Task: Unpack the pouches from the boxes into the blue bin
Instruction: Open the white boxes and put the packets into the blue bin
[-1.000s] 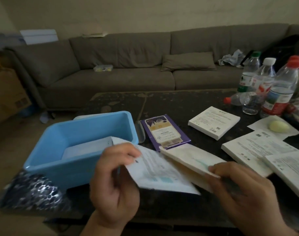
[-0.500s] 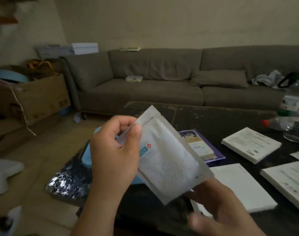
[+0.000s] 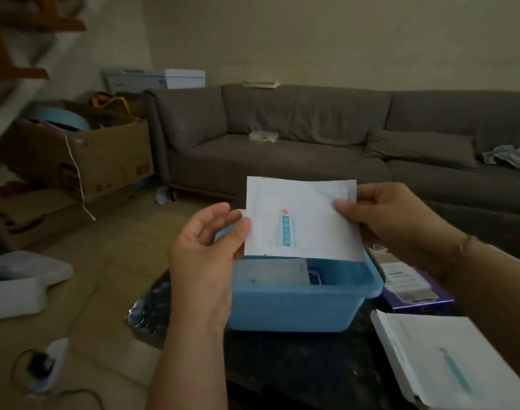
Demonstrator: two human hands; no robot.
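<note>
Pouch (image 3: 303,220) above blue bin (image 3: 297,309), beside box (image 3: 448,359).

White pouch (image 3: 301,218) between hands carried pale blue vertical bar topped by small red diamond. Bin (image 3: 294,309) below it was light blue; pouch inside bin (image 3: 275,272) looked whitish-grey. Box (image 3: 448,362) under right forearm was white, same blue bar and red mark. Purple packet (image 3: 412,284) beside right wrist had cream panel. Sofa (image 3: 282,134) beyond hands was grey-brown.
</note>
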